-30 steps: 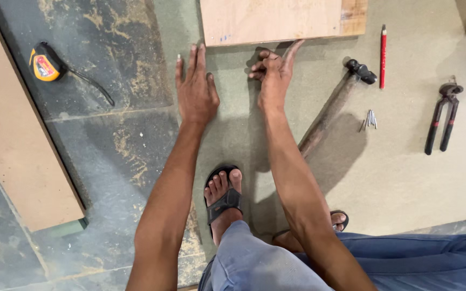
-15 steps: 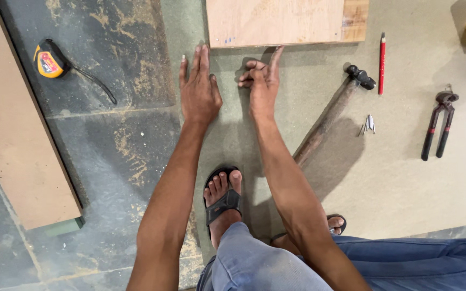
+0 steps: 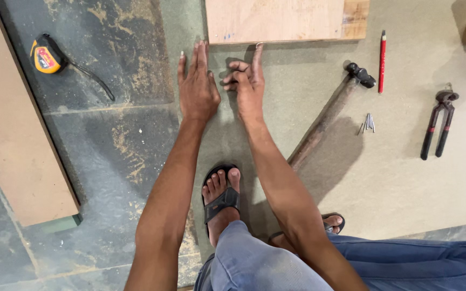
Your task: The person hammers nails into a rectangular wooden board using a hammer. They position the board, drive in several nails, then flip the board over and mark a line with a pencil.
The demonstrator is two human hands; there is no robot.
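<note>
Head view: hands (image 3: 222,89) at plywood board (image 3: 276,20)

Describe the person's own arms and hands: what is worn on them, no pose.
Both arms are bare from the frame's lower edge to the fingertips: no sleeves, gloves, watch or bands show. The left hand and right hand show no visible rings.

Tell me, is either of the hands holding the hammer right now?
No. The hammer lies untouched on the floor, while the left hand and right hand rest near the plywood board.
</note>
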